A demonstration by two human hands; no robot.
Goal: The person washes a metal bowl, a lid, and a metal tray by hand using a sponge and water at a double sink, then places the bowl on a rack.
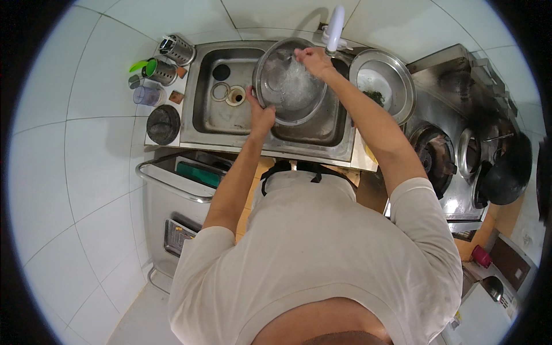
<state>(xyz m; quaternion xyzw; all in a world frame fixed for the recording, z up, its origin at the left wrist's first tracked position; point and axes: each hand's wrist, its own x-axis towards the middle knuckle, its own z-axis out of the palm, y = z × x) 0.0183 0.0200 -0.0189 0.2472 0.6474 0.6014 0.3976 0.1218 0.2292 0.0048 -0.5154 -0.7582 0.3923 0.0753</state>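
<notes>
A large round metal basin [286,114] is tilted over the divider and right bowl of a double stainless-steel sink [224,138], with clear, bubbly water in it. My left hand [261,113] grips the basin's lower left rim, thumb and fingers apart around it. Above the basin's upper right side is my right hand [314,60], its fingers curled just beside the white faucet [335,30]; whether it holds anything cannot be told. To the right stands another wide metal basin [407,95] with chopped greens [374,97] inside.
Perforated steel utensil holders [177,49], a clear plastic cup [146,95] and a dark round object [163,125] stand left of the sink. A gas stove [433,155] with a black wok [506,172] is at the right. A metal-railed cart [172,185] stands below left.
</notes>
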